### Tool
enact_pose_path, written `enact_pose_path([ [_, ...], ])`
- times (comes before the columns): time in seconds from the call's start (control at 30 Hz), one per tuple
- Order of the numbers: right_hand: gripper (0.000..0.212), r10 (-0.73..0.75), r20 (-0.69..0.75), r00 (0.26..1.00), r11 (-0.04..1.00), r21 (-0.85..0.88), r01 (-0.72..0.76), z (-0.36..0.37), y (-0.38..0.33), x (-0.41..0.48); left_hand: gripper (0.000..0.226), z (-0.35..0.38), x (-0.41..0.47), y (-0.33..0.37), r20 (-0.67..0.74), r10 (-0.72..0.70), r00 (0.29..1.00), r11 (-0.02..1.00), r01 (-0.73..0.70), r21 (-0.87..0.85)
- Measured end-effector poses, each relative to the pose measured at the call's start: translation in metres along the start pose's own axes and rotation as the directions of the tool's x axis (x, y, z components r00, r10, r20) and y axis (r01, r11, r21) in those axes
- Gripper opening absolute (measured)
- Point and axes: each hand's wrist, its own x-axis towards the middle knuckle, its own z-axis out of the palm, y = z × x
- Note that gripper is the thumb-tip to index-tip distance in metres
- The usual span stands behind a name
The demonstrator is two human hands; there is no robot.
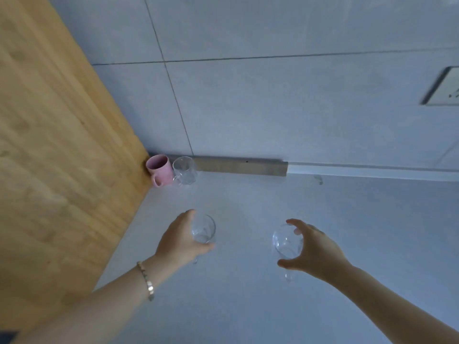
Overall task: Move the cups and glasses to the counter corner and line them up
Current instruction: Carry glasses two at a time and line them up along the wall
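Left hand (180,238) wrapped around clear glass (203,229), lower centre; right hand (314,249) clasping second glass (285,242) (pink mug (160,170) in corner).

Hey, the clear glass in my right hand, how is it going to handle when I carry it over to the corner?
The glass looks thin and empty, so probably light but fragile. Its smooth wall may be slippery, and the right hand wraps it only loosely. Set it down gently beside the glass mug to avoid a knock.
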Motion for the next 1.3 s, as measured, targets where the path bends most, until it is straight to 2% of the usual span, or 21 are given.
enact_pose_path([
  [0.2,0.091,0.047,-0.031,0.998,0.999,0.019,-0.046,0.017,-0.036,0.059,0.089,-0.018,0.121,-0.001,0.033,0.118,0.992,0.992,-0.120,0.048],
  [0.5,0.098,0.134,-0.029,0.991,0.990,0.050,-0.132,0.035,-0.039,0.122,0.093,-0.001,0.228,0.003,0.060,0.122,0.991,0.992,-0.120,-0.033],
  [0.57,0.104,0.144,-0.028,0.989,0.989,0.039,-0.143,0.037,-0.040,0.138,0.094,0.004,0.240,-0.003,0.076,0.125,0.989,0.992,-0.122,-0.034],
  [0.67,0.094,0.168,-0.035,0.985,0.985,0.030,-0.167,0.041,-0.047,0.170,0.094,0.012,0.249,-0.014,0.071,0.127,0.989,0.992,-0.126,-0.023],
  [0.9,0.090,0.158,-0.085,0.984,0.977,0.159,-0.143,0.048,-0.081,0.255,0.094,0.024,0.256,-0.028,0.001,0.183,0.983,0.983,-0.183,0.010],
  [1.1,0.090,0.150,-0.105,0.983,0.983,0.124,-0.137,0.050,-0.101,0.289,0.093,0.029,0.260,-0.031,0.013,0.183,0.983,0.983,-0.183,0.031],
  [1.3,0.101,0.102,-0.073,0.992,0.995,0.016,-0.101,0.059,-0.101,0.285,0.091,0.028,0.259,-0.022,0.024,0.175,0.984,0.983,-0.176,0.059],
])
